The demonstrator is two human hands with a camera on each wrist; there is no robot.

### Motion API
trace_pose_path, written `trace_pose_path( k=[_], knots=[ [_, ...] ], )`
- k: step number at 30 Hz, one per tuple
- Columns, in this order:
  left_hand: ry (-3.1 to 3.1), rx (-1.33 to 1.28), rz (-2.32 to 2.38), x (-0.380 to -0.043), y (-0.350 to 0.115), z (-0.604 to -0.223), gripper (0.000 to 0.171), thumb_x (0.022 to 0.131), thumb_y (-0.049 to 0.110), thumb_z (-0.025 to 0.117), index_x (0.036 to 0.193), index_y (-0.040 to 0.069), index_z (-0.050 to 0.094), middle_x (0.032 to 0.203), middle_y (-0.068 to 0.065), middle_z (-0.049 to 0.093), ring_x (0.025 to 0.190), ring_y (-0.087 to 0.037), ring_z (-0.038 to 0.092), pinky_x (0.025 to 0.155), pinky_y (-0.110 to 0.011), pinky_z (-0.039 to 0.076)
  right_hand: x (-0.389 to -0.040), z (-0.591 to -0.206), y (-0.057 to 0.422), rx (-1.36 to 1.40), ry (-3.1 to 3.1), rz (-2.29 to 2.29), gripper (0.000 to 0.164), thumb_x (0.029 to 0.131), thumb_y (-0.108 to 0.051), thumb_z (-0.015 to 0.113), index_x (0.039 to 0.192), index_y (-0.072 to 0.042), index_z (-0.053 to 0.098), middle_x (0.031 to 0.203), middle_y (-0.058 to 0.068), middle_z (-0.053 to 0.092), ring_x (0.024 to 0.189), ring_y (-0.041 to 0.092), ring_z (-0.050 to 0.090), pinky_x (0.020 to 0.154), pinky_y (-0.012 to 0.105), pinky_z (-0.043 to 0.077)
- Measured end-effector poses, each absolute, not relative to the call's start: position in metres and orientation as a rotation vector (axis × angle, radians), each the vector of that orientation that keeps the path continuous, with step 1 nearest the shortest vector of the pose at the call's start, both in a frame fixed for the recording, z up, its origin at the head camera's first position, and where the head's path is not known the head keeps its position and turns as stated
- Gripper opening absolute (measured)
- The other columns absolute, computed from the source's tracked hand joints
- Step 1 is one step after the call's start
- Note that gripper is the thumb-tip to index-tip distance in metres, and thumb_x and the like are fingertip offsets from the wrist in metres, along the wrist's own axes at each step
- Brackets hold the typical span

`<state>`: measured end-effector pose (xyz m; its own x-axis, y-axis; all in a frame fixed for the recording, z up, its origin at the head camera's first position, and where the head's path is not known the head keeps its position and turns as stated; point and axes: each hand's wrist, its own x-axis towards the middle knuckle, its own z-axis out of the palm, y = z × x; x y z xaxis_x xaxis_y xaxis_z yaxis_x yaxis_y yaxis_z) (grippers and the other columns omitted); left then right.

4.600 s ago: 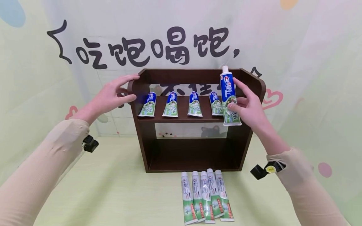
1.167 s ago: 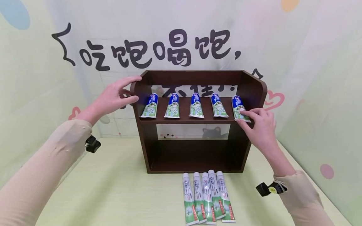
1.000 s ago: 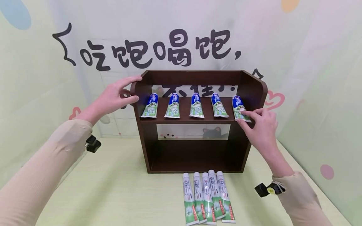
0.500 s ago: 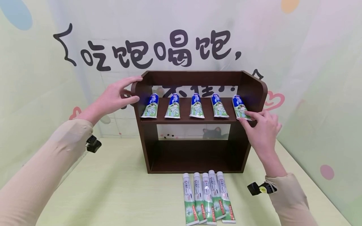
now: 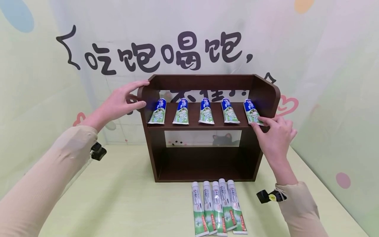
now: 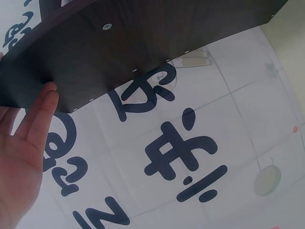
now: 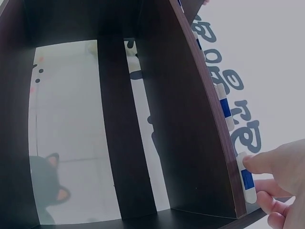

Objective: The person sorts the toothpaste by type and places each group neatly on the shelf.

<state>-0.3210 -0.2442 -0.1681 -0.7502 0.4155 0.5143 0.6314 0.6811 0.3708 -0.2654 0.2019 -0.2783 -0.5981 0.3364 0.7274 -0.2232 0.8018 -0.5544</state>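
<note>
In the head view, my right hand pinches the crimped lower end of the rightmost blue-and-green toothpaste tube between thumb and index finger. That tube lies on the upper shelf by the right side panel. Its flat end style neighbour, a similar tube, is to its left, with several alike spaced along the shelf. In the right wrist view, the thumb touches the tube end at the shelf edge. My left hand rests against the left side of the dark brown rack; in the left wrist view its fingers lie extended on the panel.
Several white-and-green toothpaste tubes lie side by side, partly overlapping, on the pale table in front of the rack. The rack's lower shelf holds nothing visible. A printed curtain hangs close behind and at both sides.
The tube my right hand held up before the rack now lies at the upper shelf's right end. My right fingers have since shifted slightly right on its end. The left hand stays at the rack.
</note>
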Motion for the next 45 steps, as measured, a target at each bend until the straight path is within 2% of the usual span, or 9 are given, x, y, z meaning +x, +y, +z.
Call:
trace_pose_path(
  k=[6, 24, 31, 40, 45],
  knots=[
    [-2.51, -0.814, -0.792, -0.318, -0.243, -0.168, 0.062, 0.093, 0.016, 0.068, 0.149, 0.026, 0.043, 0.159, 0.0, 0.038, 0.106, -0.038, 0.07, 0.073, -0.009, 0.051, -0.265, -0.28, 0.203, -0.095, -2.073, 0.767, 0.037, 0.086, -0.033, 0.076, 0.113, -0.008, 0.075, 0.104, 0.023, 0.062, 0.104, 0.041, 0.045, 0.09, 0.057, 0.027],
    [-2.512, -0.806, -0.802, -0.318, -0.244, -0.169, 0.062, 0.093, 0.015, 0.067, 0.15, 0.025, 0.042, 0.16, 0.0, 0.037, 0.108, -0.039, 0.069, 0.076, -0.007, 0.049, -0.266, -0.28, 0.204, -0.091, -2.078, 0.746, 0.038, 0.087, -0.035, 0.075, 0.114, -0.008, 0.075, 0.102, 0.023, 0.061, 0.103, 0.04, 0.045, 0.089, 0.056, 0.026],
    [-2.51, -0.81, -0.793, -0.32, -0.244, -0.168, 0.062, 0.094, 0.018, 0.066, 0.15, 0.022, 0.042, 0.159, 0.0, 0.038, 0.107, -0.037, 0.069, 0.076, -0.006, 0.05, -0.261, -0.289, 0.201, 0.014, -2.007, 0.776, 0.034, 0.086, -0.029, 0.076, 0.114, -0.008, 0.074, 0.092, 0.019, 0.059, 0.099, 0.038, 0.045, 0.086, 0.055, 0.027],
    [-2.503, -0.812, -0.827, -0.318, -0.242, -0.166, 0.062, 0.093, 0.016, 0.068, 0.15, 0.021, 0.043, 0.159, 0.0, 0.038, 0.107, -0.039, 0.069, 0.077, -0.005, 0.048, -0.248, -0.301, 0.195, 0.158, -1.972, 0.805, 0.033, 0.082, -0.019, 0.08, 0.113, -0.008, 0.072, 0.092, 0.017, 0.063, 0.098, 0.037, 0.045, 0.086, 0.055, 0.03],
    [-2.51, -0.806, -0.812, -0.318, -0.243, -0.167, 0.063, 0.093, 0.016, 0.068, 0.15, 0.021, 0.043, 0.158, -0.001, 0.039, 0.106, -0.038, 0.069, 0.073, -0.008, 0.05, -0.243, -0.305, 0.193, 0.176, -1.993, 0.807, 0.035, 0.082, -0.017, 0.08, 0.114, -0.008, 0.071, 0.093, 0.017, 0.063, 0.098, 0.037, 0.046, 0.087, 0.055, 0.031]
  ],
)
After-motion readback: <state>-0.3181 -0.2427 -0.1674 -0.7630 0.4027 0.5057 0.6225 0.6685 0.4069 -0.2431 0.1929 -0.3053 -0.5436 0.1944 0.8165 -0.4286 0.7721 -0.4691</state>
